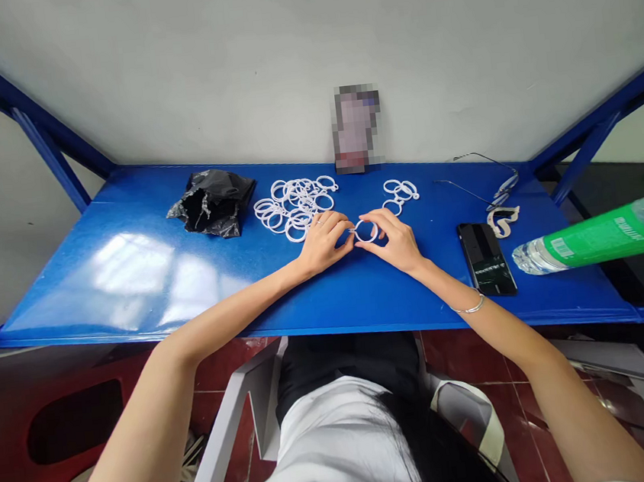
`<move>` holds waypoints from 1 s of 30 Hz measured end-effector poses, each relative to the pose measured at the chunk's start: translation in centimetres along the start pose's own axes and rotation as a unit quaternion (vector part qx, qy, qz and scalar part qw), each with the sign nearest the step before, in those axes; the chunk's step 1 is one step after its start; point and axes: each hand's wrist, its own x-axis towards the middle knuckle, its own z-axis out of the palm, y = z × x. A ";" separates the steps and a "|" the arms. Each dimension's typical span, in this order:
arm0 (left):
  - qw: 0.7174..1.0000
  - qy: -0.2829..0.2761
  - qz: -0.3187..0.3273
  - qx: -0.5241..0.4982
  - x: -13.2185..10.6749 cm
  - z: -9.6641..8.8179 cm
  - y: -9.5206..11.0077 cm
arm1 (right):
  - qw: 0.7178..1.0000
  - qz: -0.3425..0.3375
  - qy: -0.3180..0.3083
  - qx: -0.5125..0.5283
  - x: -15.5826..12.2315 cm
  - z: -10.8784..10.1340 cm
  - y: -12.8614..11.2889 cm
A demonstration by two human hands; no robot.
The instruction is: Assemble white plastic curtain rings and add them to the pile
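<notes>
A white plastic curtain ring (366, 241) is held between both hands, above the middle of the blue table. My left hand (324, 244) is closed, thumb and finger pinching at the small eyelet on the ring's left side. With thumb and fingers curved round its right side, my right hand (396, 242) grips the same ring. Just beyond my left hand lies a loose heap of similar white rings (300, 197), several overlapping. A smaller cluster of white rings (406, 190) rests beyond my right hand.
A crumpled black plastic bag (219, 198) sits left of the heap. An upright blurred phone-shaped thing (355, 130) leans on the wall. At right on the blue table (295, 311) are eyeglasses (505, 189), a black phone (486, 258), a cream-coloured item (507, 223) and a green-labelled bottle (603, 234).
</notes>
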 end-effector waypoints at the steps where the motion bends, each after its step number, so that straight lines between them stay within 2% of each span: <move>1: 1.000 0.003 0.002 0.001 0.0 0.0 0.0 | 1.000 0.001 0.001 -0.001 0.0 0.0 0.0; 12: 0.999 0.027 0.038 0.010 0.0 -0.1 0.1 | 1.000 -0.002 0.002 0.011 0.0 0.1 0.1; 21: 0.999 0.016 0.031 -0.011 0.0 0.0 0.1 | 1.000 -0.013 0.012 0.009 -0.1 0.0 0.1; 30: 0.998 0.046 0.038 -0.023 0.0 0.0 -0.1 | 0.997 -0.043 0.065 0.015 0.0 0.1 0.1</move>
